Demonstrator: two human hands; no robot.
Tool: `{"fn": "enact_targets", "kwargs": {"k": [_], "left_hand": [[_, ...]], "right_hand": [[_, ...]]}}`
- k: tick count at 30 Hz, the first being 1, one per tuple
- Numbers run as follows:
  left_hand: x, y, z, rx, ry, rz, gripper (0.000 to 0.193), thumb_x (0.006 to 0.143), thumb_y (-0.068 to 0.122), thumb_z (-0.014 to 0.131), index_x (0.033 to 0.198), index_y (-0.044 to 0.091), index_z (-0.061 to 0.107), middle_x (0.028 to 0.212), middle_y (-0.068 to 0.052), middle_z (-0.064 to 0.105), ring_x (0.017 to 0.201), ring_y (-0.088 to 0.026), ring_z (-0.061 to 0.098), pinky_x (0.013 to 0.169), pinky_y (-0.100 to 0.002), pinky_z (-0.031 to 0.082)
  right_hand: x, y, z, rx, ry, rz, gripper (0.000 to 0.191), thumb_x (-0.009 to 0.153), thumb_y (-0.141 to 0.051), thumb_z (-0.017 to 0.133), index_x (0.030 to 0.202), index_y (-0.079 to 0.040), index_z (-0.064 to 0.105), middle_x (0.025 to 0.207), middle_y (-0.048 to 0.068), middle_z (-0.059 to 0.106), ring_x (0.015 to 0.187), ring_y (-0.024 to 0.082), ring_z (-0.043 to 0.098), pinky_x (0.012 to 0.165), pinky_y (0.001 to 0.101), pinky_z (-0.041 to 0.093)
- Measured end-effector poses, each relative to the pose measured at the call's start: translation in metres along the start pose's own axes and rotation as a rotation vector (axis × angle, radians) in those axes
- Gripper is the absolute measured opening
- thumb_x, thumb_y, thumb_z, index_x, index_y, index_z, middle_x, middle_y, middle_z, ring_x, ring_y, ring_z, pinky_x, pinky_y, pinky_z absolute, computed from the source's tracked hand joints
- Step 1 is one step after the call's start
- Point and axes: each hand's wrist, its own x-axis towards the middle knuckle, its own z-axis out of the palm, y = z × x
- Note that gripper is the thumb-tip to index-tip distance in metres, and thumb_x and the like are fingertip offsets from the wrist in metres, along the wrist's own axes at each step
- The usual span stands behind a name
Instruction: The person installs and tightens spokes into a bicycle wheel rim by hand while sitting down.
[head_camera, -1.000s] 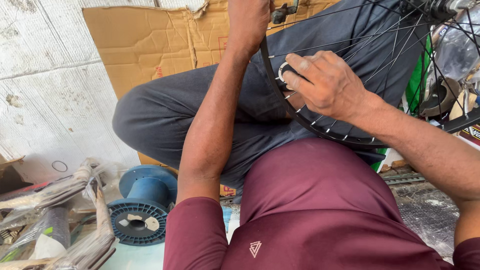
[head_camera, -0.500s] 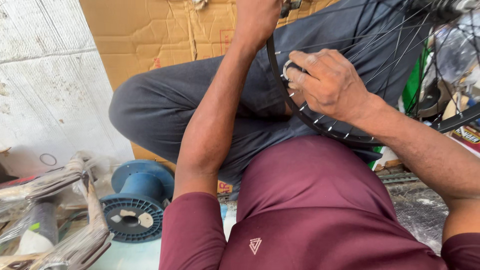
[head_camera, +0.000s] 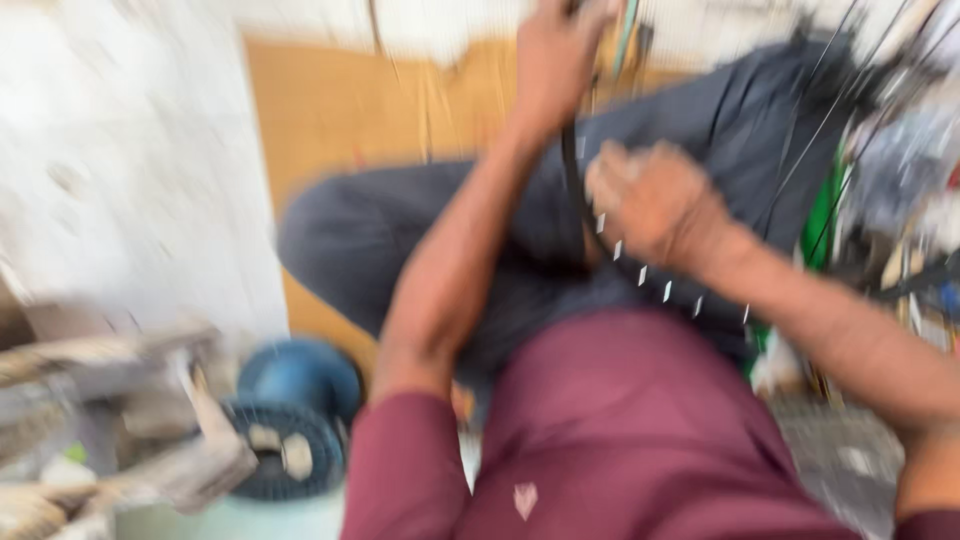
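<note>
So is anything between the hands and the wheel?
Nothing visible is. The right hand sits on the wheel rim by the spokes, and the left hand grips the rim higher up. The picture is blurred, so the exact finger contact is hard to tell.

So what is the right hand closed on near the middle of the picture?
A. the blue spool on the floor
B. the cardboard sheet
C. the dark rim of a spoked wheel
C: the right hand closes on the dark wheel rim, with spokes fanning off to the right.
</note>
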Motion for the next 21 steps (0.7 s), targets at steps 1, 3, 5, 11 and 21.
{"fn": "enact_targets", "kwargs": {"k": [1,3,5,11,21], "left_hand": [[0.010,0.005,-0.012,-0.032,0.216,0.102,0.018,0.081,0.009,0.064,0.096,0.012,0.073,0.109,-0.023,0.075,0.091,-0.034,0.071,0.081,-0.036,0.056],[0.028,0.023,-0.029,-0.847,-0.030,-0.780,0.050,0.088,0.023,0.078,0.132,0.002,0.064,0.112,-0.019,0.076,0.095,-0.022,0.073,0.086,-0.032,0.058],[0.038,0.036,-0.046,-0.753,-0.038,-0.724,0.056,0.090,0.031,0.078,0.134,-0.001,0.065,0.110,-0.014,0.077,0.093,-0.015,0.071,0.085,-0.030,0.057],[0.040,0.043,-0.061,-0.831,-0.030,-0.586,0.051,0.094,0.024,0.078,0.137,-0.001,0.067,0.103,-0.007,0.072,0.089,-0.010,0.061,0.080,-0.027,0.053],[0.034,0.071,-0.075,-0.712,-0.127,-0.754,0.036,0.100,0.029,0.071,0.116,-0.003,0.065,0.084,-0.010,0.071,0.069,-0.013,0.065,0.058,-0.027,0.049]], "right_hand": [[0.004,0.004,0.002,0.018,0.096,-0.032,0.045,0.076,-0.026,0.073,0.112,0.001,0.067,0.104,0.021,0.069,0.078,0.031,0.067,0.072,0.0440,0.052],[0.009,0.011,0.005,0.068,0.254,-0.094,0.054,0.074,-0.035,0.071,0.112,0.003,0.067,0.099,0.020,0.070,0.077,0.032,0.067,0.068,0.0438,0.051],[0.017,0.012,0.012,0.154,0.304,-0.037,0.045,0.082,-0.034,0.069,0.111,0.000,0.068,0.094,0.014,0.071,0.080,0.032,0.069,0.069,0.0442,0.051],[0.018,-0.003,0.019,0.258,0.185,0.352,0.021,0.094,-0.027,0.065,0.104,-0.010,0.071,0.087,0.009,0.074,0.085,0.032,0.071,0.074,0.0478,0.052],[0.052,0.026,-0.001,0.286,0.499,0.496,0.011,0.095,-0.016,0.066,0.097,-0.006,0.069,0.082,0.013,0.071,0.080,0.036,0.069,0.071,0.0482,0.051]]}}
